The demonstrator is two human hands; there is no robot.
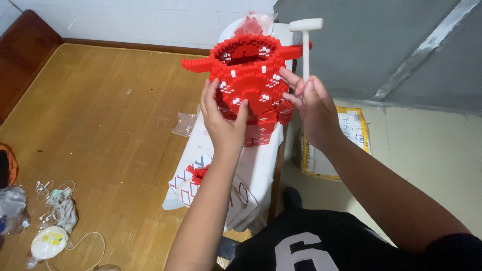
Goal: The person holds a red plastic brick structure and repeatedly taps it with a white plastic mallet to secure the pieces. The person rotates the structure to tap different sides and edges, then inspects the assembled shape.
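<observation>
The left hand (223, 118) presses its spread fingers (208, 95) against the near side of a red brick model (248, 75), thumb up along the front; the fingers lie open and flat on it rather than wrapped around it. The right hand (314, 108) is curled about the handle of a small white hammer (305, 37), whose head stands above the hand, while its forefinger and middle finger (287, 76) stretch out to touch the model's right side. The model is held between the two hands, over a narrow counter covered in white sheet (261, 165). It is hollow, open at the top, dotted with white bricks, with flat wings sticking out left and right; its base is hidden behind the left hand. A clear bag (253, 22) behind it is hard to make out. Printed sheets (187, 185) and a small red piece (198, 173) lie lower on the counter. To the left is a wooden floor (100, 125) with tangled white cables (50, 193); to the right, a cardboard box (351, 130), partly covered by the right arm.
</observation>
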